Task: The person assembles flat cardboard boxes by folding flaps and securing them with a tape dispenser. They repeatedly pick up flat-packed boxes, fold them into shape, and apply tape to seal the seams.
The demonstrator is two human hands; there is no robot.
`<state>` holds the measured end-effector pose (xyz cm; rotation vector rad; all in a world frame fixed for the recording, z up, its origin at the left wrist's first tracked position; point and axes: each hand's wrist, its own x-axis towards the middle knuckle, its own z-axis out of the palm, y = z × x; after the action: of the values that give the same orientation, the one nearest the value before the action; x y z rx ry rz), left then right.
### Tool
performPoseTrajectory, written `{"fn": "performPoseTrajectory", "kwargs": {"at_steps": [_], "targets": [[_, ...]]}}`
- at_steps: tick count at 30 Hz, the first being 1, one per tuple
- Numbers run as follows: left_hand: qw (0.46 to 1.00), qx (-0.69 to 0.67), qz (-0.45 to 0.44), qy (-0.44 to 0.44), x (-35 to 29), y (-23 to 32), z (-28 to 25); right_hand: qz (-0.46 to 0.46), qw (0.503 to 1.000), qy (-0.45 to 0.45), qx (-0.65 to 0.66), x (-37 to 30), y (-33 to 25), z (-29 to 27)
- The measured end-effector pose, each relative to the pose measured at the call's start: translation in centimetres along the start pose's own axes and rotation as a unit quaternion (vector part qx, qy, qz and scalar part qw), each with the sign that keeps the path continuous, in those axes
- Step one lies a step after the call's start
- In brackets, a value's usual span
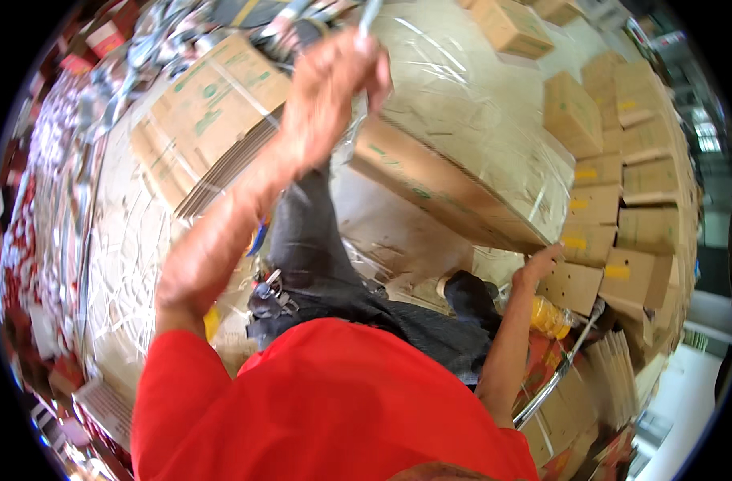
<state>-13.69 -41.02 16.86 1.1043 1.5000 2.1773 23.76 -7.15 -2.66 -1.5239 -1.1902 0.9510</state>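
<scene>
My left hand [334, 92] is raised at the top middle, blurred by motion. Its fingers are closed round a pale narrow strip [370, 20] that sticks up past them; its exact kind cannot be made out. Below and right of that hand, brown cardboard [438, 188] with green print stands on edge, slanting down to the right. My right hand [536, 267] grips its lower right corner, the fingertips at the edge. A strapped stack of flattened cartons [213, 112] lies left of my left forearm.
Stacked cardboard boxes [594, 204] line the right side, with more boxes [512, 28] at the top. Loose pale strips [129, 268] litter the floor at left. A metal rod [562, 369] and a yellow roll [549, 318] lie near my right forearm. Bundled goods [57, 136] crowd the far left.
</scene>
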Motion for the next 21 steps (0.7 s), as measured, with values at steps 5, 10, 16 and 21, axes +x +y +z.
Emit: {"fn": "performPoseTrajectory", "kwargs": {"at_steps": [5, 10, 16, 21], "targets": [[0.902, 0.356, 0.154, 0.191, 2.5, 2.1, -18.8, 0.034, 0.998, -0.036, 0.026, -3.9, -2.0, -1.2], [0.532, 0.769, 0.163, 0.314, -15.8, 12.1, -53.3, 0.031, 0.998, -0.059, 0.01, -4.7, -0.9, -2.1], [0.169, 0.877, -0.13, 0.431, -44.1, 29.4, -63.0, 0.054, 0.998, -0.028, -0.023, -7.7, -2.9, -2.4], [0.175, 0.736, -0.124, 0.642, -56.2, 22.2, -60.6, 0.08, 0.995, 0.021, -0.047, -8.8, -2.9, -2.6]]}}
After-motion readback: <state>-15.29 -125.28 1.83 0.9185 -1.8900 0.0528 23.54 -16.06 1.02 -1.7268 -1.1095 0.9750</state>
